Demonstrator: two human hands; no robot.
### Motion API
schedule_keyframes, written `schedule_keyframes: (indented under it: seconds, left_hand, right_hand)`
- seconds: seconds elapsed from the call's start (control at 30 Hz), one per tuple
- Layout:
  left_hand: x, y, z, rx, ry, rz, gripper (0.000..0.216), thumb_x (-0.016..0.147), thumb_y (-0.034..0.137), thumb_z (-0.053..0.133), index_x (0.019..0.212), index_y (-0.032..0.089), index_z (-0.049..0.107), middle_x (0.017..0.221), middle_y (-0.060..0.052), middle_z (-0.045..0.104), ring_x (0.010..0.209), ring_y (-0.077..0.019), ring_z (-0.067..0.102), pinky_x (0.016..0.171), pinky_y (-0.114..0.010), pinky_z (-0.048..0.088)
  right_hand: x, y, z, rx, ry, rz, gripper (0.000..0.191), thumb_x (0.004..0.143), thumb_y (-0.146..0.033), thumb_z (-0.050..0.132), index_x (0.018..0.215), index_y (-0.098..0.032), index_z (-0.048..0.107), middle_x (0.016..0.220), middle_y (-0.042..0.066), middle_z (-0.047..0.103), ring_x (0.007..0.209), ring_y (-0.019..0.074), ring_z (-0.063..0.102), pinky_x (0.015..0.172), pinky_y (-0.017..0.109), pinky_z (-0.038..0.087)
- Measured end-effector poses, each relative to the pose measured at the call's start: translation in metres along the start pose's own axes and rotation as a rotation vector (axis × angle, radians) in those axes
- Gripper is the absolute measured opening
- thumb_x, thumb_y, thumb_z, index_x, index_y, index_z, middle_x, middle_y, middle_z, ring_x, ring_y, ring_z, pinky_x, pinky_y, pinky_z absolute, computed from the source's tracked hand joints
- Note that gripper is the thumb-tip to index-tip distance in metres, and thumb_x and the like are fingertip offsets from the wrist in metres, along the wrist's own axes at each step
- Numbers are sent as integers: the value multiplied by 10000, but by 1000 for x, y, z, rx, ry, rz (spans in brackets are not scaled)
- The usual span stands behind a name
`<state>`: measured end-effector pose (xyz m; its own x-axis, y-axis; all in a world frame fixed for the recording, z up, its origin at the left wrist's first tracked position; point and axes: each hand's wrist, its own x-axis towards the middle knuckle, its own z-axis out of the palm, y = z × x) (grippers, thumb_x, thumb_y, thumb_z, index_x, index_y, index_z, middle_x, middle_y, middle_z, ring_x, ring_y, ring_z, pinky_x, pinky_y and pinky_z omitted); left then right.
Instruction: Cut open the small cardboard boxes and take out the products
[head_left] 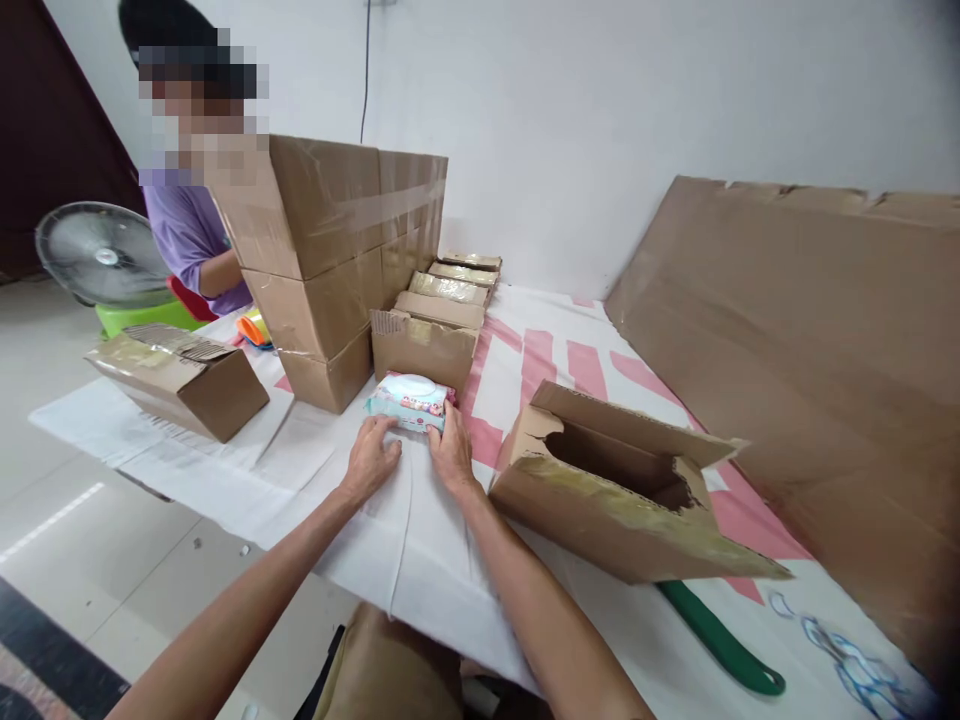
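Observation:
A pack of wet wipes (409,398), pale blue and pink with a white lid, lies on the cloth-covered table in front of an open cardboard box. My right hand (453,452) grips its right end, fingers up along the side and thumb at the front. The fingertips of my left hand (371,460) rest against the pack's front left edge, with the thumb apart from it. To the right of my hands stands another open carton (607,480), its flaps up and its inside dark; the contents cannot be seen.
Stacked taped cartons (326,210) rise at the back left, beside a row of open boxes (450,290). A single carton (180,380) lies on the left. A green handle (720,635) pokes out at front right. A large cardboard sheet (810,350) leans right. A person sits behind the stack.

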<state>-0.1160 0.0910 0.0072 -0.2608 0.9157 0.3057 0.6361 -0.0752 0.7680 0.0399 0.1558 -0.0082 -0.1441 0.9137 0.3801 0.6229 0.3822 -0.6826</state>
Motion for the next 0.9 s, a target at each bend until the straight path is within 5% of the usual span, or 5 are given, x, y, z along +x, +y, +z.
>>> schedule_keyframes:
  seconds: [0.3, 0.47, 0.6, 0.77, 0.9]
  left_hand:
    - [12, -9, 18, 98, 35, -41, 481, 755, 165, 610, 1235, 181, 621, 1205, -137, 630, 1180, -322, 611, 1112, -526, 469]
    - [13, -4, 17, 108, 44, -34, 501, 697, 177, 638, 1198, 180, 627, 1193, -137, 638, 1212, -335, 608, 1135, -537, 459]
    - [-2, 13, 11, 73, 36, 39, 489, 701, 208, 639, 1190, 191, 627, 1204, -128, 651, 1276, -346, 577, 1154, -559, 443]
    - [-39, 48, 7, -40, 44, 144, 417, 827, 297, 592, 1236, 220, 621, 1364, -143, 607, 1361, -328, 542, 1095, -531, 497]
    - [-61, 87, 14, -239, -33, 223, 428, 845, 349, 608, 1260, 244, 628, 1451, -132, 571, 1391, -317, 524, 1085, -501, 498]
  right_hand:
    - [6, 6, 1, 23, -78, -11, 703, 866, -107, 519, 1562, -137, 422, 1486, 166, 600, 1367, 322, 547, 1129, 470, 448]
    - [0, -12, -5, 13, -123, -5, 787, 842, -99, 552, 1598, -92, 335, 1626, 220, 436, 1479, 347, 442, 1182, 516, 391]
    - [-37, -36, -20, -20, -140, 41, 774, 842, -75, 519, 1588, -12, 322, 1682, 285, 288, 1516, 387, 387, 1192, 566, 365]
    - [-113, -59, -79, -11, -249, -221, 735, 843, -126, 534, 1561, -60, 391, 1624, 232, 436, 1474, 331, 463, 1168, 496, 425]
    - [-161, -59, -177, -17, -40, -572, 700, 895, -135, 517, 1578, -173, 365, 1508, 179, 583, 1346, 306, 588, 1052, 501, 506]
